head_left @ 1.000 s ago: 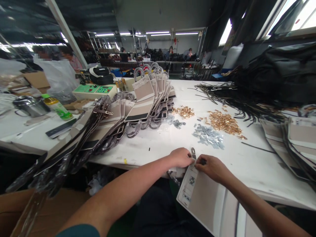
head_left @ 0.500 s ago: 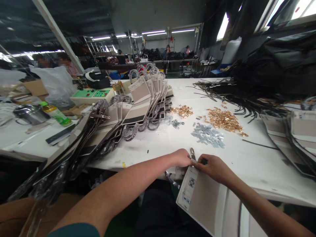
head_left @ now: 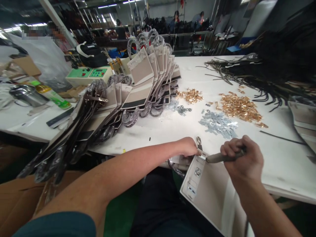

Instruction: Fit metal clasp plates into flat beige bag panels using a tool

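A beige-lined bag panel [head_left: 212, 187] with white edges slants over the table's front edge. Near its left edge sit a square metal fitting [head_left: 197, 172] and a smaller metal piece [head_left: 191, 190]. My left hand [head_left: 188, 146] is closed on the panel's upper corner; its fingertips are partly hidden. A shiny metal clasp [head_left: 199, 143] sticks out just past that corner. My right hand [head_left: 244, 159] is wrapped round a grey bar-like hand tool [head_left: 221, 158], whose kind I cannot make out. The tool's tip points at the panel's upper edge, close to my left fingers.
Grey metal plates [head_left: 218, 123] and gold-coloured fittings [head_left: 240, 107] lie in piles beyond my hands. Stacked bag panels [head_left: 142, 69] with plastic-wrapped handles fill the left. Black straps [head_left: 232, 72] spread at the back right. A bottle [head_left: 53, 95] stands by a green-faced machine [head_left: 89, 73].
My right hand has left the panel's corner, moved right and turned, and now grips the grey tool pointed at the edge. My left hand stays at the corner. The view has tilted down.
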Available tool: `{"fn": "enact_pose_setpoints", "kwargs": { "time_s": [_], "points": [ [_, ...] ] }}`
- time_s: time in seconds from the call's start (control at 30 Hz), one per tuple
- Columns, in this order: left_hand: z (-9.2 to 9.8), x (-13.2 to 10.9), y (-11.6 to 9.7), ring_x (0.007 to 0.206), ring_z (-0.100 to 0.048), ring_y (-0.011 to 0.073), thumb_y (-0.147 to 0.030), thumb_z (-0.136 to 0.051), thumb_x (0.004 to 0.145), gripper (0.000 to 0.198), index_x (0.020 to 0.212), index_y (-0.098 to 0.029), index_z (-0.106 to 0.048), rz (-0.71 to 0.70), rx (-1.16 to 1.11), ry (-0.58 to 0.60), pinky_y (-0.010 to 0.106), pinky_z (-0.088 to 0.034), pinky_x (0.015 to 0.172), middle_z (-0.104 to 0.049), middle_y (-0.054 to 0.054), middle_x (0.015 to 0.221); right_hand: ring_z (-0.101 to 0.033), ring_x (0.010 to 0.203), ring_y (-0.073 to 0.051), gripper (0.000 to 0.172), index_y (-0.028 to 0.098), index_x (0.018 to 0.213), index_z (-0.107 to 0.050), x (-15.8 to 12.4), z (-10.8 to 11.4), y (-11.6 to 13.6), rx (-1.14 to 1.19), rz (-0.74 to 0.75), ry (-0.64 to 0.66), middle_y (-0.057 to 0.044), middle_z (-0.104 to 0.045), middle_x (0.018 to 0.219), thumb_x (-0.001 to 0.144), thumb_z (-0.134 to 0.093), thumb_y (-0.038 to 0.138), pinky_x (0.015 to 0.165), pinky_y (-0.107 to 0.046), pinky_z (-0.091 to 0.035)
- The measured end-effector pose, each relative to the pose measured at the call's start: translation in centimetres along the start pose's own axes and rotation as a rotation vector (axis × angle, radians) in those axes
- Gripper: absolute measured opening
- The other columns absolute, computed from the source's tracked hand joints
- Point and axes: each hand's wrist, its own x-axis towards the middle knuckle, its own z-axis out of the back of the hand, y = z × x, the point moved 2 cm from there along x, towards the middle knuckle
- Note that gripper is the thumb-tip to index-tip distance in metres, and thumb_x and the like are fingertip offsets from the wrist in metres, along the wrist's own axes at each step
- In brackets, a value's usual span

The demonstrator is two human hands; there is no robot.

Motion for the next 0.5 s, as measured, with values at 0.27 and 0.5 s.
{"fn": "enact_pose_setpoints", "kwargs": {
  "time_s": [0.27,0.5],
  "points": [
    [0.1,0.3,0.4,0.060,-0.051,0.0165,-0.041,-0.079,0.083,0.037,0.059,-0.020,-0.061,-0.052,0.040,-0.027,0.031,-0.033,0.059,-0.053,-0.002,0.056,-0.030,0.040,-0.010,0.022,0.021,0.060,-0.049,0.0,1.8,-1.0,0.042,0.068,-0.078,0.006,-0.034,0.050,0.076,-0.062,0.029,0.042,-0.025,-0.037],
    [-0.2,0.4,0.3,0.064,-0.047,0.0153,-0.031,-0.081,0.078,0.040,0.052,-0.019,-0.054,-0.096,-0.066,-0.050,0.030,-0.034,0.064,-0.042,-0.004,0.052,-0.044,0.043,-0.012,0.035,0.021,0.060,-0.057,-1.2,-2.1,-1.8,-0.314,0.172,0.230,0.003,-0.049,0.053,0.092,-0.069,0.030,0.043,-0.027,-0.037]
  ]
}}
